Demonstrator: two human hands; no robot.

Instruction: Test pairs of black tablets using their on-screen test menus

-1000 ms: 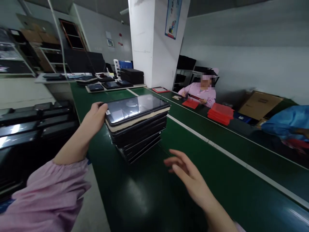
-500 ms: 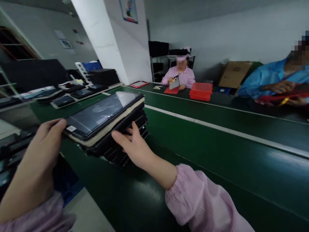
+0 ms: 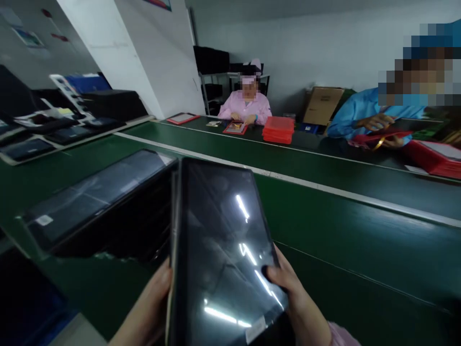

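Observation:
A black tablet [image 3: 223, 230], its glossy screen reflecting ceiling lights and a small white label near its lower end, is held up between both hands. My left hand [image 3: 151, 298] is closed along its left edge, fingers hidden behind. On the right edge, my right hand [image 3: 295, 293] grips with the thumb over the screen border. A pale strip runs along the tablet's left side. Just left of it lies a stack of black tablets [image 3: 97, 192] on the green bench, the top one showing a white label.
The green bench [image 3: 360, 230] has a pale divider strip. Across it sit a person in pink [image 3: 248, 105] and a person in blue [image 3: 360, 110], both handling items. Between them stands a red stack [image 3: 279, 129]; more red pieces [image 3: 435, 156] lie far right. Black devices [image 3: 29, 149] lie at left.
The top tablet has been lifted off the stack, brought right and toward me, and turned more upright. The view has swung right; the co-worker in pink has lowered the grey panel.

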